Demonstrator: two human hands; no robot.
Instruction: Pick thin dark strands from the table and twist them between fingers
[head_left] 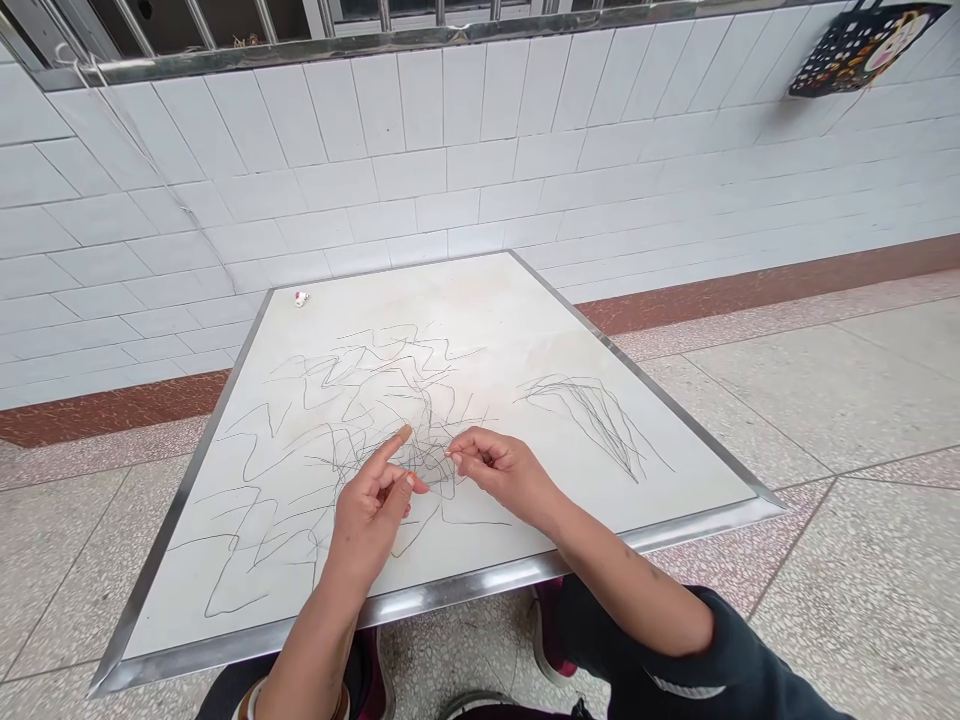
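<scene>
Thin dark wire-like strands (pixel 341 380), many of them bent, lie tangled over the left and middle of a white table (pixel 480 300). My left hand (pixel 369 505) is above the near part of the tangle. Its index finger points forward with a tan covering or patch at the tip, while the thumb meets the curled fingers; anything between them is too small to make out. Close by on the right, my right hand (pixel 504 472) pinches thumb and index finger together, apparently on the end of a thin strand. A bundle of straighter strands (pixel 600 415) lies to the right.
A metal edge (pixel 465 588) runs around the table. Near its far left corner sits a small white and red object (pixel 301 299). Behind stands a white tiled wall (pixel 420 180) with barred windows above. A dotted bag (pixel 862 50) hangs at upper right.
</scene>
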